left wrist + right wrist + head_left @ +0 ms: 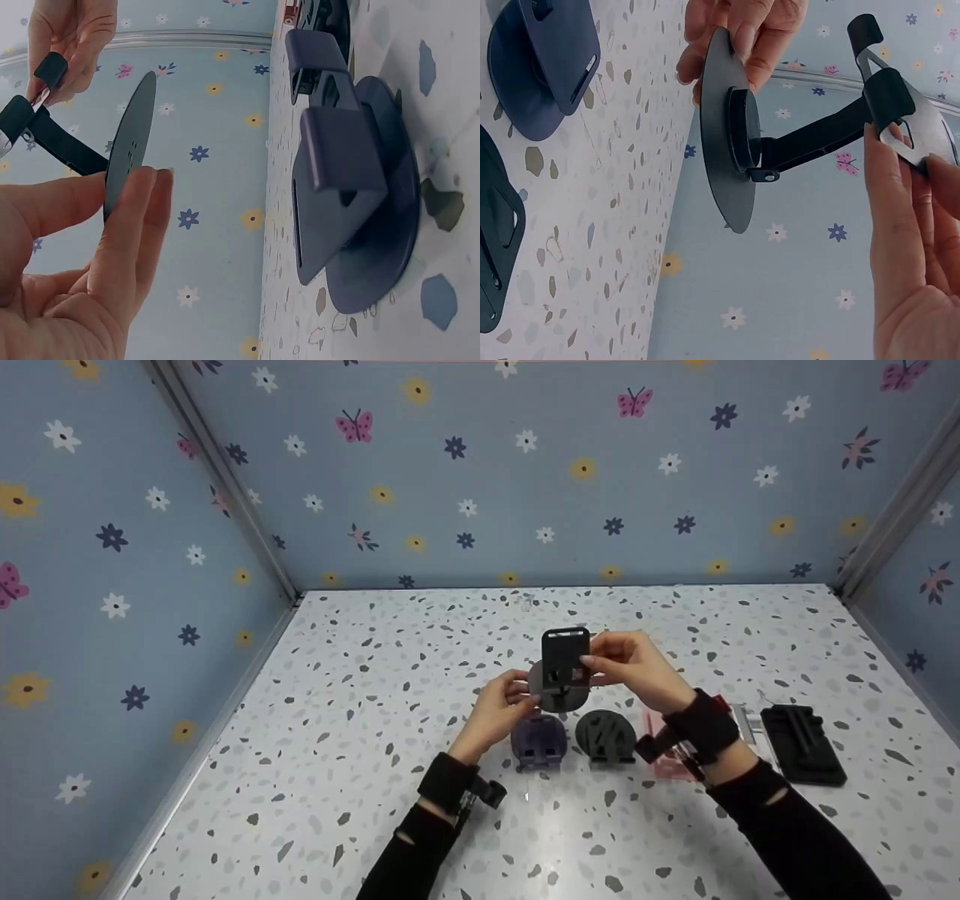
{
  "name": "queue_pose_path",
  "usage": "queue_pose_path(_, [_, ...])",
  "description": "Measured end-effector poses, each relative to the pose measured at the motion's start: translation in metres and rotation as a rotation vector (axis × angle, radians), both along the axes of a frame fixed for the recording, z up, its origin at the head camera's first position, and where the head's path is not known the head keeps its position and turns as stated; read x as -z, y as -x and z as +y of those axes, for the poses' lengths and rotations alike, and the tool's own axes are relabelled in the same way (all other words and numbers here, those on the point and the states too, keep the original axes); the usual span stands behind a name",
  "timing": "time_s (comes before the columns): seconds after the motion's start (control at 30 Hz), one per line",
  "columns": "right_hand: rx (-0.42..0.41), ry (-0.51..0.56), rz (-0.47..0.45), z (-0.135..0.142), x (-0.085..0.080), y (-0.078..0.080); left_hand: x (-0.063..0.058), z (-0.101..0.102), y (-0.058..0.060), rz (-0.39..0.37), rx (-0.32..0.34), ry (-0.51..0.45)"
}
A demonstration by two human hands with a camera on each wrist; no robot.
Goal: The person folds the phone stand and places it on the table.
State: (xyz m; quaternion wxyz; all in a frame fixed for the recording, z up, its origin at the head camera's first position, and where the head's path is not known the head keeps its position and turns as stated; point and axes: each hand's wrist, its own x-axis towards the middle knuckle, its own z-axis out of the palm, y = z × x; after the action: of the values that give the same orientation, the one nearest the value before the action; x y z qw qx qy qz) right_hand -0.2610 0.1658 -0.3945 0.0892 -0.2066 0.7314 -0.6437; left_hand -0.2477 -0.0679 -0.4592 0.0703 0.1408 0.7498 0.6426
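A black folding phone stand [564, 649] is held up above the table, unfolded, its arm [817, 139] reaching from a round base to the cradle plate. My left hand [499, 709] pinches the rim of the round base [133, 135] between thumb and fingers. With thumb and fingers, my right hand [631, 666] grips the cradle plate near its hooked lip [892, 94]. Below the hands, a dark purple phone stand [540, 744] sits folded on the table, and a dark green one [606, 736] lies beside it on the right.
A pink stand [666, 750] lies partly hidden under my right wrist. Further right are a white item [752, 727], partly covered, and a black rectangular folded stand [804, 744]. The speckled table [360, 720] meets flower-patterned walls [495, 472] at the back and sides.
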Motion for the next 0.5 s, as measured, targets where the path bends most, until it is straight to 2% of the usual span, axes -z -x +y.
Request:
queue_pose_path(0.27, [-0.048,0.027,0.009,-0.0011,-0.0018,-0.003,-0.0026,0.001,-0.0031,-0.006,-0.026,-0.049])
queue_pose_path(0.5, [-0.064,0.024,0.007,-0.0021,-0.0049,-0.0047,-0.0018,0.0011,-0.002,0.091,-0.044,-0.025])
